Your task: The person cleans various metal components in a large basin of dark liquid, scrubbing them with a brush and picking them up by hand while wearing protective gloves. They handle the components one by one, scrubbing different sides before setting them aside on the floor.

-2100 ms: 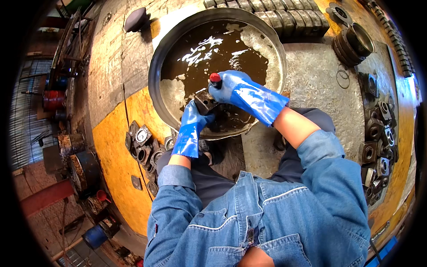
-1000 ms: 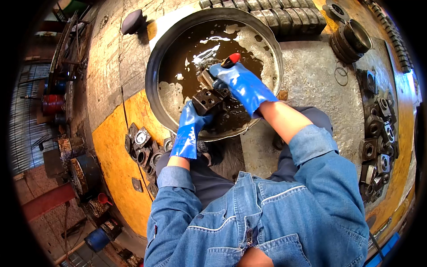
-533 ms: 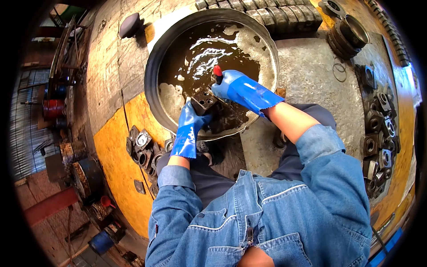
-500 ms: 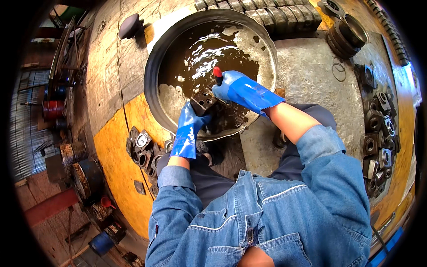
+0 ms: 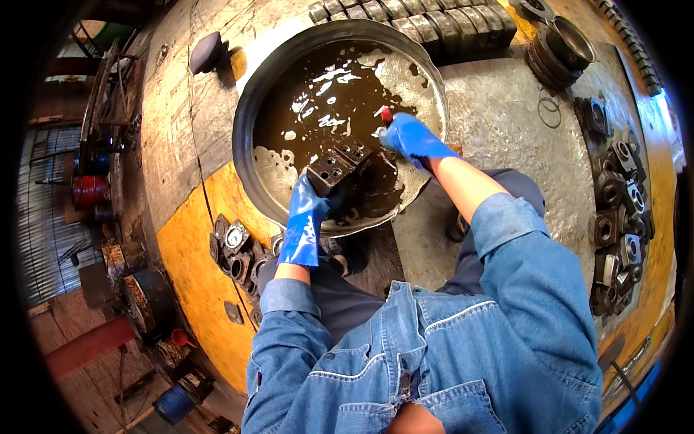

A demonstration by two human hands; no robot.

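Note:
A wide round metal basin (image 5: 244, 134) of brown, foamy liquid (image 5: 289, 108) stands in front of me. Over its near part, my left hand (image 5: 306, 213), in a blue rubber glove, is closed on the lower left end of a dark metal block (image 5: 337, 166) with several round holes in its top. The block is held tilted. My right hand (image 5: 416, 137), gloved the same way, is shut round a red-handled tool (image 5: 387, 116). It hovers right of the block, apart from it. Only the red end shows clearly; the tool's working end is hidden or blurred.
Rows of dark metal blocks (image 5: 455, 29) stand beyond the basin. Stacked metal rings (image 5: 560, 50) are at the far right. Several metal parts lie on the right (image 5: 614, 210) and left (image 5: 238, 242). A dark rounded object (image 5: 207, 52) sits at the far left.
My right hand has moved off the block to the right with the red-handled tool, uncovering more of the block's top. My left hand still grips the block in nearly the same place.

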